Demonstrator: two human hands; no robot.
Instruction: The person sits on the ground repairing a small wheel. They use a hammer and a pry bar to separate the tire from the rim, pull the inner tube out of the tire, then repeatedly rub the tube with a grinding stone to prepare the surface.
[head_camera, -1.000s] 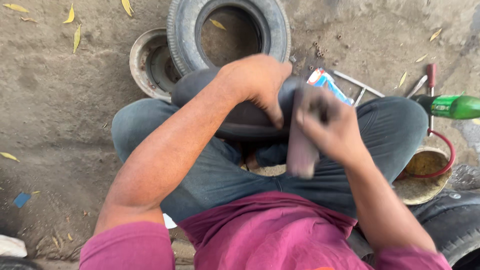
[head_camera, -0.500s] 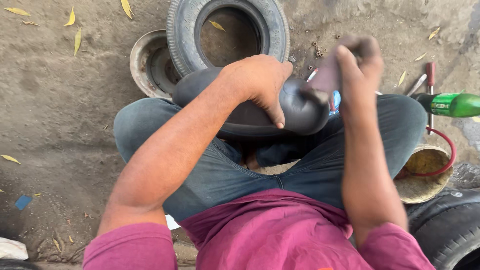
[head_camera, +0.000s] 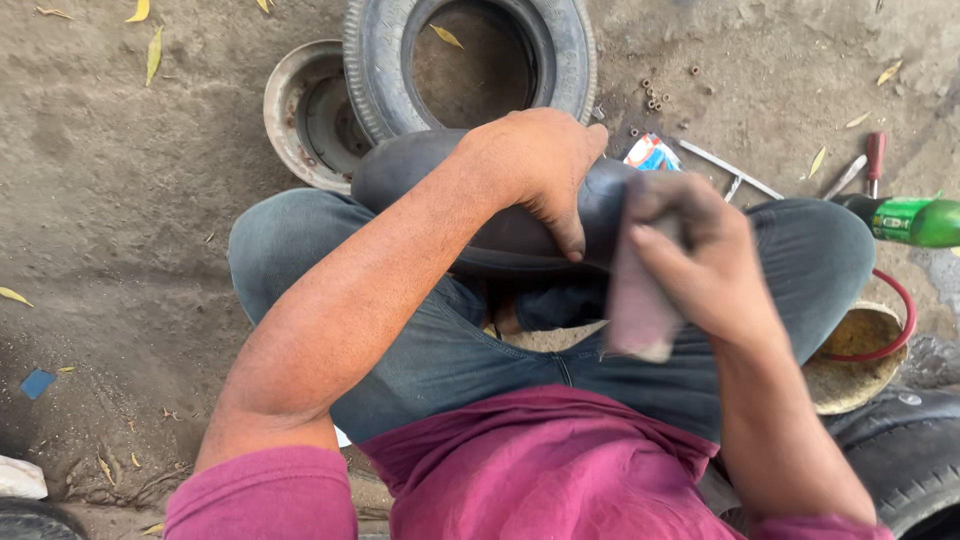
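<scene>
- Bare dirt ground (head_camera: 120, 200) outdoors, strewn with yellow leaves (head_camera: 152, 52); a small blue scrap (head_camera: 38, 383) lies at the far left.
- A metal wheel rim (head_camera: 300, 110) lies flat beside a tyre (head_camera: 385, 70) at the top; another tyre's edge (head_camera: 900, 450) shows at the lower right.
- The black inner tube (head_camera: 420, 170) rests across the person's lap, over the blue trousers.
- The left hand (head_camera: 540, 160) presses on top of the tube, fingers (head_camera: 565, 225) curled down over its near side, gripping it.
- The right hand (head_camera: 700, 260) is closed around a blurred pinkish-grey strip (head_camera: 640, 300), held against the tube's right end.
- A small red, white and blue packet (head_camera: 652, 153) lies just behind the tube.
- Further right: a red-handled tool (head_camera: 875, 160), a green bottle (head_camera: 915, 220) on its side, and a round bowl (head_camera: 860, 360) ringed by a red hose (head_camera: 900, 310).
</scene>
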